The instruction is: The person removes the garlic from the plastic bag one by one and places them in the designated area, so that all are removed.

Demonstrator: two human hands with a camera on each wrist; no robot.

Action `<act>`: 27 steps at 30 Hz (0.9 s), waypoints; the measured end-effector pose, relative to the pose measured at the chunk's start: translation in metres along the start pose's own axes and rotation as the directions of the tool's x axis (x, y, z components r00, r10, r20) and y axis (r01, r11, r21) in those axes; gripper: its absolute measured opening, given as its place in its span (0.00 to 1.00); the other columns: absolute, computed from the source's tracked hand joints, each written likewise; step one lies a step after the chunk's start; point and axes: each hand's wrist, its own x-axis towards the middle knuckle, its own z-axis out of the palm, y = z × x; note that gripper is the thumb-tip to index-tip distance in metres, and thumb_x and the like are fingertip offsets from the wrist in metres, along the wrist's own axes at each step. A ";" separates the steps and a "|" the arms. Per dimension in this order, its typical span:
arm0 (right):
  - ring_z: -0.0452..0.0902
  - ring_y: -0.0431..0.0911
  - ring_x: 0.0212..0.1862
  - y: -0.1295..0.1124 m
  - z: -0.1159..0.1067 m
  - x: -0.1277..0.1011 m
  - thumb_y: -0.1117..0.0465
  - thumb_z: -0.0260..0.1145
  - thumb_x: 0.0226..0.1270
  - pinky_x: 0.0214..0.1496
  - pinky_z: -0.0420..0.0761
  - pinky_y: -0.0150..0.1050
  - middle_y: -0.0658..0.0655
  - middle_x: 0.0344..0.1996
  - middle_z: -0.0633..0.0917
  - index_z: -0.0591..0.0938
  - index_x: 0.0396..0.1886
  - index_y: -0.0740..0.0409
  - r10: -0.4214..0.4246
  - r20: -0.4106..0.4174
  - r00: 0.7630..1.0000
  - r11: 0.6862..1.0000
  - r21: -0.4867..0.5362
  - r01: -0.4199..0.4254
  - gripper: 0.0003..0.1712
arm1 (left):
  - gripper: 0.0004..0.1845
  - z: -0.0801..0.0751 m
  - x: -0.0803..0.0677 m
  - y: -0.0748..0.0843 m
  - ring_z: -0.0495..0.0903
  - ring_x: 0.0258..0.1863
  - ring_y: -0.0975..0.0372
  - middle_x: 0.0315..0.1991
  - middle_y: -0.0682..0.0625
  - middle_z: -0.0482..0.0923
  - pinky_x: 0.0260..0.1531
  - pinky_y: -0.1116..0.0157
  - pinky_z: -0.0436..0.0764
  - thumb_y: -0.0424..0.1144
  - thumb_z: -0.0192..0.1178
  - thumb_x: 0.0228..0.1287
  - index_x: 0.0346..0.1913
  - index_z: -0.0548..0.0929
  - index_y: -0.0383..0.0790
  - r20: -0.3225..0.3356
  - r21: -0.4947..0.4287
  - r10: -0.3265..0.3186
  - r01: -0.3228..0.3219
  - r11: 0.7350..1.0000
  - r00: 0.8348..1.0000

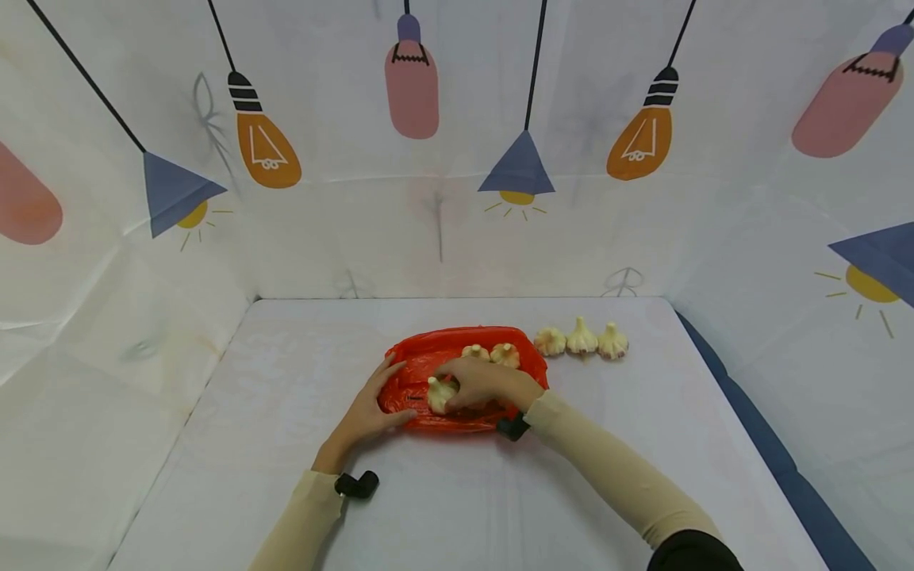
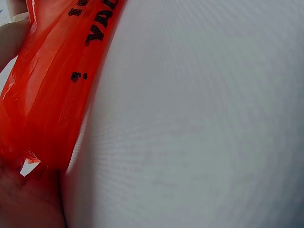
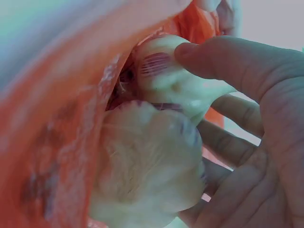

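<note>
The red bag (image 1: 423, 350) is glossy, wrinkled plastic, the garlic (image 3: 147, 166) smooth, the tabletop (image 1: 500, 507) matt.

Fingers (image 3: 202, 57) pinch one garlic bulb (image 3: 173, 85) beside another (image 3: 147, 166), near red plastic (image 3: 57, 142).

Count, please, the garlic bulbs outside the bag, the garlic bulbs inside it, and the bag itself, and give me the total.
Garlic bulbs outside the red plastic bag: 3
Garlic bulbs inside it: 4, one of them in the right hand and one clear only in the right wrist view
Red plastic bag: 1
Total: 8 visible; more may be hidden
</note>
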 end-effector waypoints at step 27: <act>0.81 0.53 0.62 0.010 -0.029 -0.057 0.49 0.76 0.63 0.63 0.83 0.52 0.53 0.56 0.84 0.79 0.61 0.53 -0.024 -0.311 0.950 0.960 0.259 0.109 0.30 | 0.51 -0.001 0.000 0.003 0.45 0.83 0.43 0.85 0.49 0.44 0.75 0.32 0.53 0.53 0.77 0.56 0.80 0.62 0.50 0.009 0.011 0.001 -0.001 1.000 1.000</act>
